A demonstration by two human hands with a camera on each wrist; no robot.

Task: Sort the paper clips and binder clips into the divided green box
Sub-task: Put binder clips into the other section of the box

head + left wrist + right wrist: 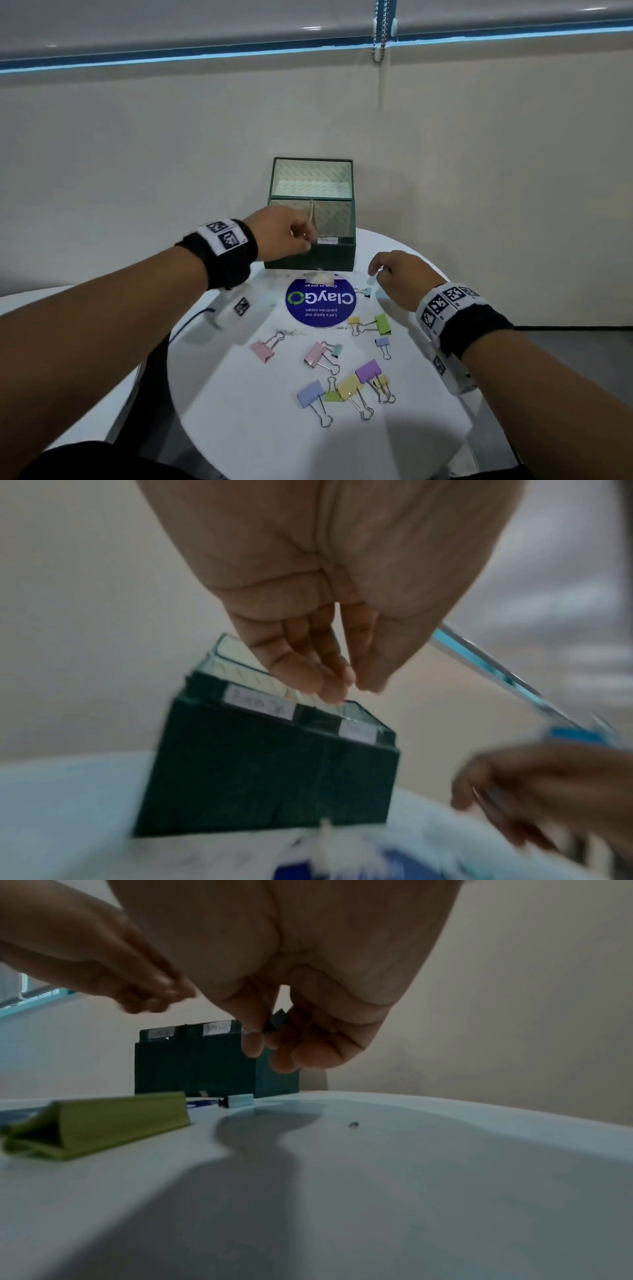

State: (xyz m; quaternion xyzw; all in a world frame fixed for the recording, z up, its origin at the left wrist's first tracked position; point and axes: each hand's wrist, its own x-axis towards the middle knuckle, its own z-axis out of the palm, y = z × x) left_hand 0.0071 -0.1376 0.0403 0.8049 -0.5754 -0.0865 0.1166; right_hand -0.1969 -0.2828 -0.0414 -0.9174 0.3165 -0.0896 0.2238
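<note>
The dark green divided box (pixel 310 256) stands open at the back of the round white table, with white labels on its front rim (pixel 260 706). My left hand (pixel 301 236) hovers over the box's front left compartment, fingers and thumb pointing down with a gap between them (pixel 346 685); I see nothing in them. Right of the box my right hand (pixel 376 270) pinches a small binder clip (pixel 274 1022) just above the table. Several pastel binder clips lie loose nearer me, among them a pink one (pixel 263 351), a green one (pixel 382 323) and a blue one (pixel 311 394).
A round blue ClayGo sticker (pixel 321 303) lies in front of the box. A small teal clip (pixel 367 292) sits just below my right hand. Small silvery bits (pixel 291 332) lie near the pink clip. The wall stands close behind the box.
</note>
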